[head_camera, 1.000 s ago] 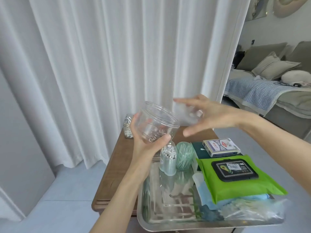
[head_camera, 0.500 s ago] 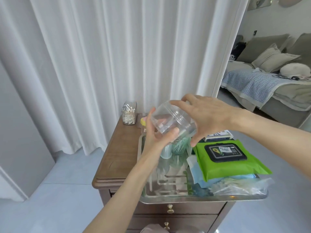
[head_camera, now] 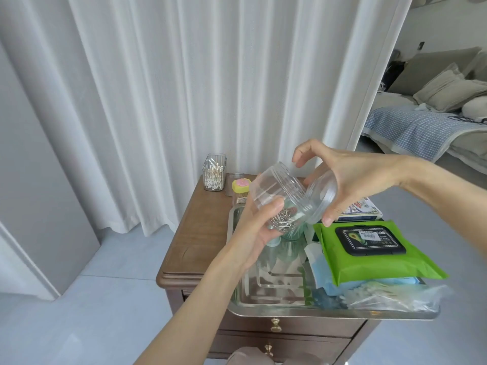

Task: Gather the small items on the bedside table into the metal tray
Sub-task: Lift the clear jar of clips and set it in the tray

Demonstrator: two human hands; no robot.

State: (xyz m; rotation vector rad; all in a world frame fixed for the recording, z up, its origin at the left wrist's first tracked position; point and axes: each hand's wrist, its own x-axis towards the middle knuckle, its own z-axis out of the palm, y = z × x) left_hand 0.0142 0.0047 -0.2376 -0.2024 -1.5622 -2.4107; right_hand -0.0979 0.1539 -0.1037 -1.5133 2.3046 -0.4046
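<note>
My left hand (head_camera: 257,227) holds a clear plastic jar (head_camera: 279,198) with paper clips in it, tilted on its side above the metal tray (head_camera: 263,301). My right hand (head_camera: 350,180) grips the jar's clear lid (head_camera: 325,198) at the jar's mouth. The tray lies on the wooden bedside table (head_camera: 195,241) and carries a green wet-wipes pack (head_camera: 374,251), a card box (head_camera: 361,210), green-tinted containers (head_camera: 290,234) and a plastic bag (head_camera: 390,299). On the table's back left stand a clear cotton-swab box (head_camera: 214,173) and a small yellow-lidded jar (head_camera: 240,192).
White curtains (head_camera: 210,88) hang behind the table. A sofa with a blue checked blanket (head_camera: 411,127) and cushions stands at the right. Drawers with brass knobs (head_camera: 276,325) face me below the tray. Grey tiled floor (head_camera: 105,299) lies to the left.
Both hands have lowered with the jar toward the tray. The right hand has brought the lid up against the jar's mouth. The view has tilted down.
</note>
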